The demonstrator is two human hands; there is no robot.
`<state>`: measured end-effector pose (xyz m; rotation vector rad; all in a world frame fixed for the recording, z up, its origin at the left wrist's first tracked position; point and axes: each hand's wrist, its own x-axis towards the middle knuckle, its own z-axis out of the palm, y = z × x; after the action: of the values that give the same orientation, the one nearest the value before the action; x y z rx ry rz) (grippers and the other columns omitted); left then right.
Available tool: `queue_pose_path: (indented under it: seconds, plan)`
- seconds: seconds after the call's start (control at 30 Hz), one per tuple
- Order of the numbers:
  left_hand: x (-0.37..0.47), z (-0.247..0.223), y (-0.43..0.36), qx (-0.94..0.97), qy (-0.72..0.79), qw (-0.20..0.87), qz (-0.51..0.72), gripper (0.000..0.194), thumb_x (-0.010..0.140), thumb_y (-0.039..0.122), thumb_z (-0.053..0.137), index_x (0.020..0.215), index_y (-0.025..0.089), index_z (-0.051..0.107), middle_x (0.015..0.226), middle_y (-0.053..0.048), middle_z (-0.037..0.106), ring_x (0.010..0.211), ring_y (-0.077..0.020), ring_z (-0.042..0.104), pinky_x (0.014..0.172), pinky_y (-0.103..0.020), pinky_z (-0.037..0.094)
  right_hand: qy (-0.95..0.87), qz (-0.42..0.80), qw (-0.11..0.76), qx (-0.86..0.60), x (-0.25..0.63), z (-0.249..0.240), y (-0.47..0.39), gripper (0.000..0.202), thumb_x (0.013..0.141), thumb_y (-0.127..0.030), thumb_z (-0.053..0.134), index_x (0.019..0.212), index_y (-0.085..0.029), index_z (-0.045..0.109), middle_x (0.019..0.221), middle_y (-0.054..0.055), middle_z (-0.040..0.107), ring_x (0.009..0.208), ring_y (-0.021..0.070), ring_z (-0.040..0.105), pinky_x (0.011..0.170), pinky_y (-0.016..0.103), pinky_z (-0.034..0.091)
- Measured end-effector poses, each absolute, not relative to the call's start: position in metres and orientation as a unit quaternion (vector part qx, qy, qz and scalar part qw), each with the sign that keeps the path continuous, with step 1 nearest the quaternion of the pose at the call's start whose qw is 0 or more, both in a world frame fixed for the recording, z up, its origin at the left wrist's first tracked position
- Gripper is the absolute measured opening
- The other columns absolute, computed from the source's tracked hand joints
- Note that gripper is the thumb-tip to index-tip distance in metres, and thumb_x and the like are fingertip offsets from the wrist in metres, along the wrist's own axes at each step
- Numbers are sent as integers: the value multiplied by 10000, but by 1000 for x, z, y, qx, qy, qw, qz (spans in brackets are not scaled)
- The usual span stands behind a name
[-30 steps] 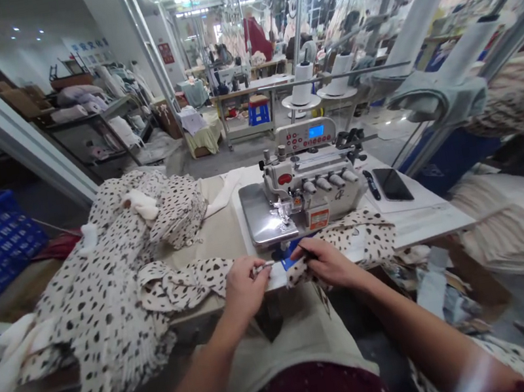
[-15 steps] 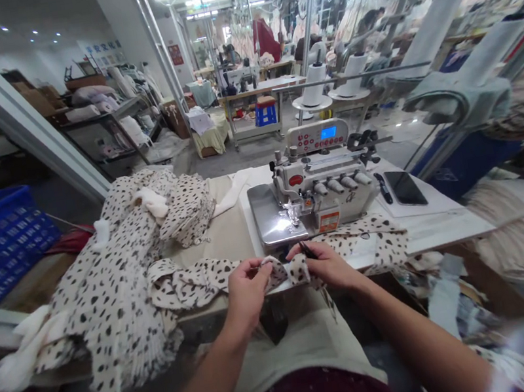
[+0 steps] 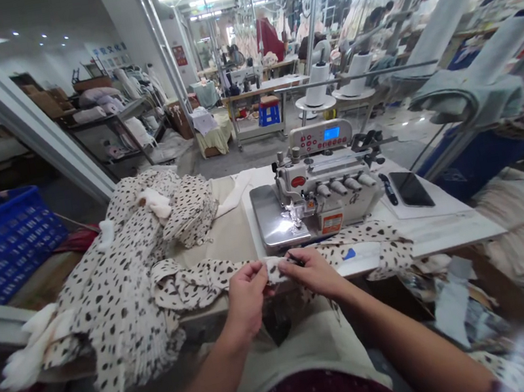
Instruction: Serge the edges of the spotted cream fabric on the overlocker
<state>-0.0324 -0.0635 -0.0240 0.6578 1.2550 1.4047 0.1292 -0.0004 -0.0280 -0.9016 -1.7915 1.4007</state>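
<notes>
While the left hand's (image 3: 248, 296) and right hand's (image 3: 315, 274) fingers pinched dark-spotted fabric (image 3: 275, 272), seemingly steadying its edge | overlock sewing machine (image 3: 327, 185) stood at their one o'clock, within reach

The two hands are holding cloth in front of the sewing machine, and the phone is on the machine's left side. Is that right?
Not quite: the head view shows the phone right of the sewing machine. The left hand and right hand do hold cloth in front.
</notes>
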Motion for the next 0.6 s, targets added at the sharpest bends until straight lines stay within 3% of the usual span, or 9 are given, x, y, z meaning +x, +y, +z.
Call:
queue_pose_path:
  seconds: [0.2,0.37,0.47,0.6]
  plan:
    - [-34,-22,-66,314,526,539,577,427,717,512,790,844,111,722,721,-32,662,590,-101,560,482,-192,459,-713,470,344,-391,122,-29,-2,428,897,-492,576,607,-188,494,582,-51,405,581,111,391,558,239,309]
    - [-34,-24,-64,323,549,524,565,408,636,437,864,826,114,702,651,-3,650,499,-68,524,435,-166,404,-763,378,334,-404,118,-34,-3,369,901,-404,581,603,-196,515,561,-44,439,565,122,437,551,244,326]
    - [-47,-22,-63,256,537,528,606,359,636,380,865,794,119,675,639,7,636,483,-65,513,394,-158,372,-794,284,367,-392,125,-45,-3,154,886,-344,609,863,-197,652,789,27,630,751,181,586,699,281,456]
    - [-94,-8,-66,107,496,517,689,216,681,185,795,825,126,646,760,-9,670,588,-92,593,402,-152,402,-823,149,378,-396,155,-71,-3,390,816,-197,604,1206,-191,615,1176,130,618,1063,247,607,868,332,512]
